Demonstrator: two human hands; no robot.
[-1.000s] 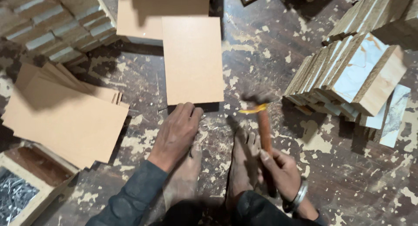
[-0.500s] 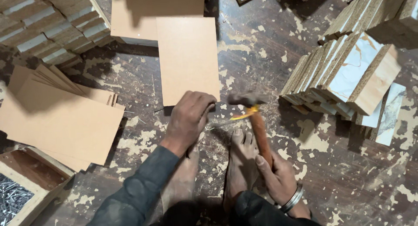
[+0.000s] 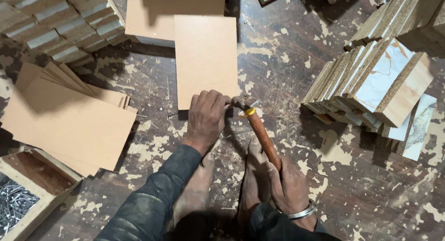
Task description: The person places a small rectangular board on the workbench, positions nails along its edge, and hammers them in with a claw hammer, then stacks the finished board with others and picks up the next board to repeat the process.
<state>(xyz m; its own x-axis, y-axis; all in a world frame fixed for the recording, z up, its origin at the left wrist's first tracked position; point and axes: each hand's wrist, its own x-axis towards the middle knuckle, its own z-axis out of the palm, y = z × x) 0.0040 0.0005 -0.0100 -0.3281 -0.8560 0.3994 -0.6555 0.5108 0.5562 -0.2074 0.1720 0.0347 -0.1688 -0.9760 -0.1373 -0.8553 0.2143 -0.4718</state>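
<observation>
My left hand is curled at the near edge of a brown fibreboard panel that lies flat on the floor. Its fingertips pinch something small that I cannot make out. My right hand grips the orange wooden handle of a hammer. The hammer's metal head rests right beside the fingertips of my left hand, at the panel's near right corner. My two bare feet show between my arms.
A fanned pile of brown panels lies at left. A wooden box of nails sits at the bottom left corner. Stacks of laminated board pieces stand at right, more at top left. The floor is paint-flecked wood.
My left hand slid forward from flat on the floor to the panel's near edge and curled. The hammer head came down and left to meet its fingertips.
</observation>
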